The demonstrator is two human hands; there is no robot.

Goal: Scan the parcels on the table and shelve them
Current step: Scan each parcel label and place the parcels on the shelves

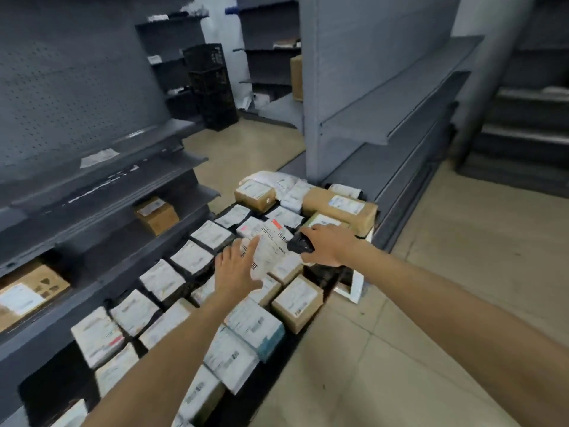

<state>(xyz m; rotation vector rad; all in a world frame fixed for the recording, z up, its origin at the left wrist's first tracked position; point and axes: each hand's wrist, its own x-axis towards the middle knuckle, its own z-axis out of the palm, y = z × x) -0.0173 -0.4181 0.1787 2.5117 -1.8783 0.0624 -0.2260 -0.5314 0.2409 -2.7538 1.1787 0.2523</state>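
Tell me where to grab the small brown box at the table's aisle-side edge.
Probably span the small brown box from above on the aisle side: thumb on its near face, fingers on its far face. It lies flat, with dark gaps at both; another box crowds its inner side.

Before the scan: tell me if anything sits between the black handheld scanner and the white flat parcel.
Nothing visible: the black handheld scanner in the right hand sits beside the white flat parcel the left hand touches.
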